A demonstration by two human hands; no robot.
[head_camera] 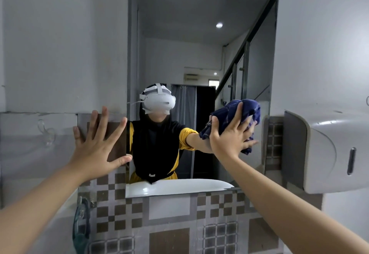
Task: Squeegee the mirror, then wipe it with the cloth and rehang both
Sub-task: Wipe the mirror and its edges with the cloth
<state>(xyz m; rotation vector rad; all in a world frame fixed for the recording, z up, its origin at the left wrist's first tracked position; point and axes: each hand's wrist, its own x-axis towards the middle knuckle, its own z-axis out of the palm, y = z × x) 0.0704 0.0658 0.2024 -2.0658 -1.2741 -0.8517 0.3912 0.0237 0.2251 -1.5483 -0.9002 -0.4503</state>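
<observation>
A tall frameless mirror (201,43) hangs on the wall ahead. My right hand (229,133) presses a bunched dark blue cloth (249,109) flat against the mirror's lower right part. My left hand (97,143) rests open with fingers spread on the tiled wall just left of the mirror's edge, its thumb touching that edge. A teal squeegee (80,221) hangs on the tiles at the lower left, below my left forearm.
A clear suction hook (47,133) sticks to the wall at the left with nothing on it. A white paper dispenser (323,153) juts out at the right, close to the mirror. Checkered tiles (169,213) run below the mirror. A person with a headset shows in the reflection.
</observation>
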